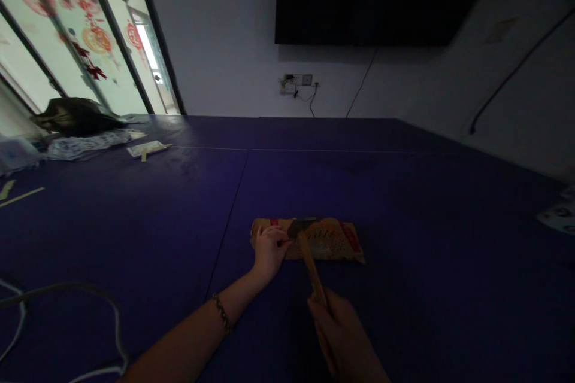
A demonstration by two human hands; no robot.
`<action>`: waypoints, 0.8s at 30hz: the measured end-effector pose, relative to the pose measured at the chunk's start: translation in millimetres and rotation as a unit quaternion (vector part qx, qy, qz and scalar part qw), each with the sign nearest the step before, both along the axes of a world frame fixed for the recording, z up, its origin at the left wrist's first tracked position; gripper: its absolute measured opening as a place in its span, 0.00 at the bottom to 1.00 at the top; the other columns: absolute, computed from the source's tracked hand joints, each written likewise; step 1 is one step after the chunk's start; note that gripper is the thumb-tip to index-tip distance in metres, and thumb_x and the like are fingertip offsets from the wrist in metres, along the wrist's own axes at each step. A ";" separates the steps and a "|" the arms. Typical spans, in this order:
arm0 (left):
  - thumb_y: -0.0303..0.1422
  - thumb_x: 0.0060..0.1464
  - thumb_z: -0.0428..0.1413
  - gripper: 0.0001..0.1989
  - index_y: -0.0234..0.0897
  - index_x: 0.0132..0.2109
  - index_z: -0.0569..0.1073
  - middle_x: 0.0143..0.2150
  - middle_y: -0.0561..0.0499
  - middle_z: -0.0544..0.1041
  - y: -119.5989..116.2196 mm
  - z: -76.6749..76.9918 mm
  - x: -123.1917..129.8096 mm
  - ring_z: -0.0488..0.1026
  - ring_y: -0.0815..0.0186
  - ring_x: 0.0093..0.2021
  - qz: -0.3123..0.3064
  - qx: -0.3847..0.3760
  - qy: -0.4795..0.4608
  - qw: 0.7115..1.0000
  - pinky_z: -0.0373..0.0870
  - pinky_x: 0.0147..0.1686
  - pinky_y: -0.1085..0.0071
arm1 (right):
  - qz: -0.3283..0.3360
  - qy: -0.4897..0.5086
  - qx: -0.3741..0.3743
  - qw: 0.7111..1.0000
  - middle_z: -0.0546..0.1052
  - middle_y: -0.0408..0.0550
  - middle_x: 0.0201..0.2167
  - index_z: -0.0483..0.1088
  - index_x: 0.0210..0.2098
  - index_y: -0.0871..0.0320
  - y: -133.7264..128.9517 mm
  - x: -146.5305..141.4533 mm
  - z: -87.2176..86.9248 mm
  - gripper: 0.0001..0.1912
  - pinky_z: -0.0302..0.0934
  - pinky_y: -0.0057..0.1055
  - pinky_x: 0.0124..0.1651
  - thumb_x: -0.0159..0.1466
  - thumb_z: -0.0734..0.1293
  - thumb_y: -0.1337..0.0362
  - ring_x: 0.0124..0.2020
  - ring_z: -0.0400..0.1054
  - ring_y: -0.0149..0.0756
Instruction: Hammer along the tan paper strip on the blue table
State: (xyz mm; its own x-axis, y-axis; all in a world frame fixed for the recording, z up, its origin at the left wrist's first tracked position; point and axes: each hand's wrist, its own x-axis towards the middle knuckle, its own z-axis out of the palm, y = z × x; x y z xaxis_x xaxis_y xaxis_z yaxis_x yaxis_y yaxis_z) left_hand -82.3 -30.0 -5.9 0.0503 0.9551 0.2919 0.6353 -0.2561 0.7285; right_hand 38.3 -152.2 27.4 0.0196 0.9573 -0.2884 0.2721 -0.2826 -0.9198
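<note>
A hammer [312,268] with a wooden handle and a dark head is gripped in my right hand [338,330], its fingers wrapped around the lower handle. The hammer's head is over the middle of a flat brown package [335,240] with red patches and dark print, which looks like cardboard. My left hand [271,251] rests on the package's left part, thumb and fingers pinched together close to the hammer head. Whatever is between those fingertips is too small and dark to make out. A beaded bracelet [221,313] circles my left wrist.
The package lies on a broad purple-blue surface [171,239] with seams. Pale cables [90,289] loop at the lower left. Plastic packets [87,142] and a dark bag [76,116] lie at the far left. A black screen [359,0] hangs on the wall above sockets [296,81].
</note>
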 end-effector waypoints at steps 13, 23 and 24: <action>0.25 0.42 0.58 0.04 0.39 0.24 0.74 0.34 0.52 0.77 -0.5 1.2 -0.9 0.70 0.62 0.44 -0.019 -0.006 0.002 1.000 0.48 0.54 0.52 | 0.013 -0.033 0.024 0.999 0.55 0.34 0.08 0.58 0.21 0.57 0.3 -1.7 3.6 0.13 0.41 0.23 0.12 0.55 0.57 0.55 0.09 0.47 0.24; 0.25 0.43 0.57 0.05 0.38 0.23 0.73 0.35 0.52 0.77 1.3 -0.3 -0.8 0.70 0.63 0.42 -0.018 -0.012 0.006 1.000 0.49 0.54 0.55 | -0.006 -0.109 0.051 0.993 0.59 0.39 0.12 0.59 0.19 0.58 5.3 -4.5 8.6 0.10 0.46 0.23 0.16 0.53 0.57 0.59 0.14 0.54 0.27; 0.25 0.43 0.57 0.05 0.37 0.23 0.73 0.35 0.52 0.77 1.2 0.3 -0.8 0.70 0.63 0.42 -0.019 -0.012 0.011 1.000 0.49 0.54 0.55 | -0.007 -0.115 0.052 0.992 0.60 0.40 0.13 0.59 0.19 0.57 5.3 -4.6 8.9 0.10 0.47 0.24 0.16 0.53 0.58 0.60 0.15 0.55 0.28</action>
State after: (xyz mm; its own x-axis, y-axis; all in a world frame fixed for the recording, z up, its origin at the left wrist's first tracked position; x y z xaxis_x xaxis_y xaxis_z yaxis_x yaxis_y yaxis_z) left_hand -83.0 -28.8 -5.6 0.0936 0.9591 0.2672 0.6407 -0.2634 0.7212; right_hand 33.7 -146.9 36.3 0.0873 0.9809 -0.1736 0.4745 -0.1942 -0.8586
